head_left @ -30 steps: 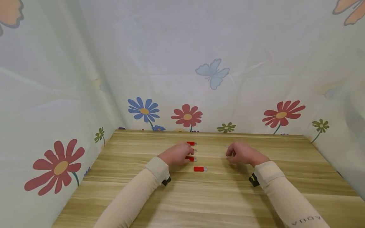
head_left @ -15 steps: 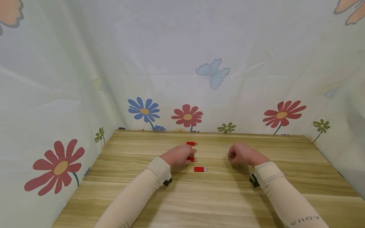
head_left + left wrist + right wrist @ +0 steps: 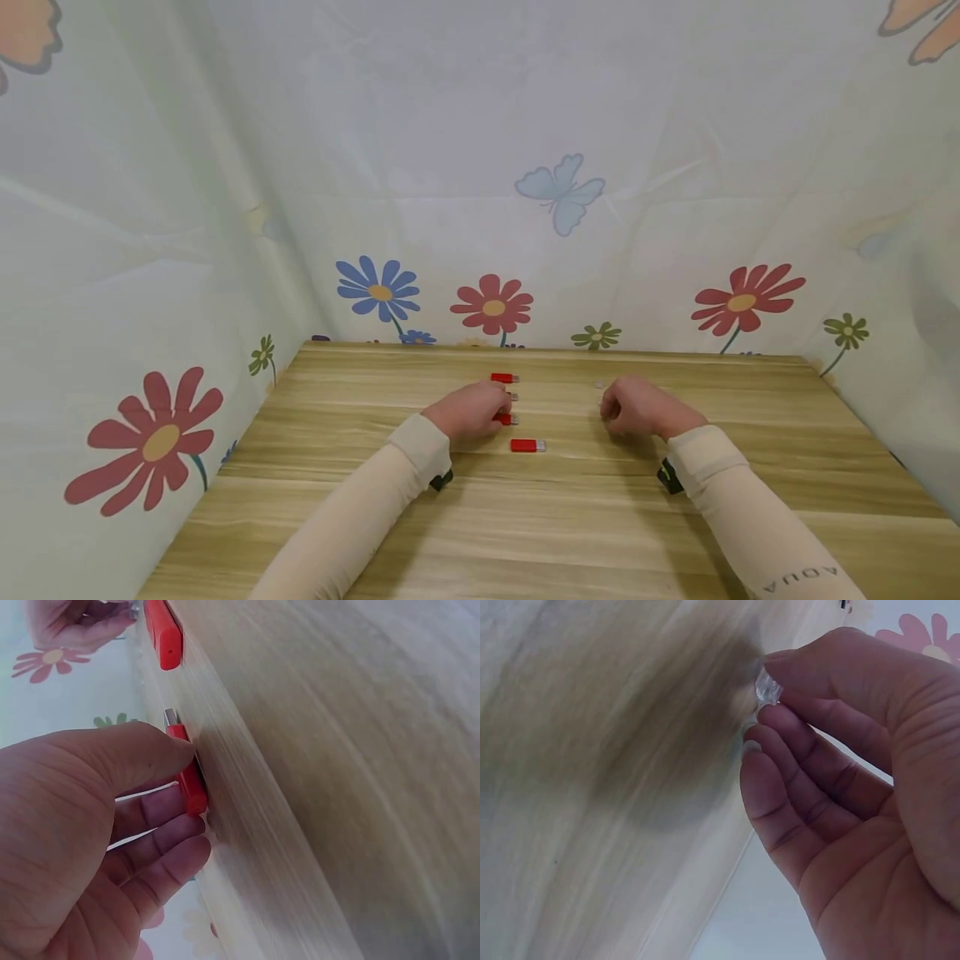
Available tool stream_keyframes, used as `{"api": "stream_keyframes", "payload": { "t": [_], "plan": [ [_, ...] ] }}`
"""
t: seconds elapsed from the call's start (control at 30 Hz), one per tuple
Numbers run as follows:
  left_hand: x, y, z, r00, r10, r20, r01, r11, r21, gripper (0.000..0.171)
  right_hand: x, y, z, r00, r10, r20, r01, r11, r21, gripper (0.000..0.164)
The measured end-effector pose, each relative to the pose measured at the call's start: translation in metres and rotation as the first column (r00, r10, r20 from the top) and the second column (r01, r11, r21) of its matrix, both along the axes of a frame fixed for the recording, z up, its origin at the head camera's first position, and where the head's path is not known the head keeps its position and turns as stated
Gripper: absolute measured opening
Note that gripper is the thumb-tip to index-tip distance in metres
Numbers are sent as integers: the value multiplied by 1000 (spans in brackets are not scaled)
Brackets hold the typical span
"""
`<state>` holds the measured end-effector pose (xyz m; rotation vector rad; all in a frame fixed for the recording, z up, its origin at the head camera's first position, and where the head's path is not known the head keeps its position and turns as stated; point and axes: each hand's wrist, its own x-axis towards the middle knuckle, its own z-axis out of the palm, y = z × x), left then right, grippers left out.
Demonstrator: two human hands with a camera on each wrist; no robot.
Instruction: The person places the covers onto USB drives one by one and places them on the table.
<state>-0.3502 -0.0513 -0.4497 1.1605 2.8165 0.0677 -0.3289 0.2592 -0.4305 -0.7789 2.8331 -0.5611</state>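
In the left hand [image 3: 469,409] — red USB stick [image 3: 193,787].

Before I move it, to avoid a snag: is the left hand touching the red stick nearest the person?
Apart. The head view shows wooden table between the left hand and that nearest red stick.

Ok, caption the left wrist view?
Left hand grips one red USB stick near another red USB stick on a wood-grain table.

Left hand [image 3: 67,817] pinching red USB stick [image 3: 194,795], second red stick [image 3: 164,636], wood-grain tabletop [image 3: 315,757], flowered sheet [image 3: 45,709]
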Motion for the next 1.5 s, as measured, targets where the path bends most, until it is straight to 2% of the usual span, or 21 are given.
{"api": "stream_keyframes", "payload": {
  "t": [0.27,0.6,0.83,1.07,1.5],
  "plan": [
    [3,1,1,999,9,-31,-9,1000,-12,15,-2,-1,-1,1000,6,9,-6,1000,20,11],
    [5,2,3,999,46,-5,-46,998,-31,21,-6,-1,-6,991,95,-91,-89,993,76,16],
    [5,1,2,998,70,2,-70,997,-41,21,-5,-2,-6,992,77,-101,-68,993,96,17],
    [4,0,3,999,40,-14,-41,998,-44,23,-6,-2,-6,994,58,-97,-47,992,115,19],
    [5,-3,13,998,42,38,-40,998,-45,24,-4,0,-7,994,46,-99,-36,995,96,18]
  ]
}}
